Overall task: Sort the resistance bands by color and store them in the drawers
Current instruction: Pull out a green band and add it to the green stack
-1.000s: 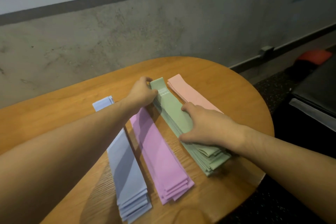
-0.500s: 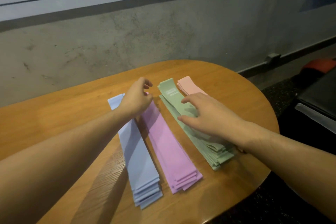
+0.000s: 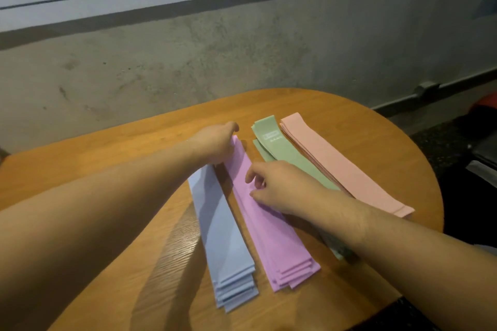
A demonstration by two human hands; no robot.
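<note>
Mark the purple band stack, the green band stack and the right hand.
purple band stack (image 3: 271, 226): head view, middle of top band.
green band stack (image 3: 293, 161): head view, top band's bare stretch.
right hand (image 3: 285, 191): head view, back of hand.

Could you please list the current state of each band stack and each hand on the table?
blue stack: flat, near ends fanned
purple stack: flat, both hands at it
green stack: flat, top band skewed
pink stack: flat, untouched
left hand: at the purple stack's far end
right hand: fingers resting on purple stack

Both forearms extended forward; left hand (image 3: 215, 144) palm-down, fingers hidden; right hand (image 3: 279, 187) palm-down, fingers loosely curled.
</note>
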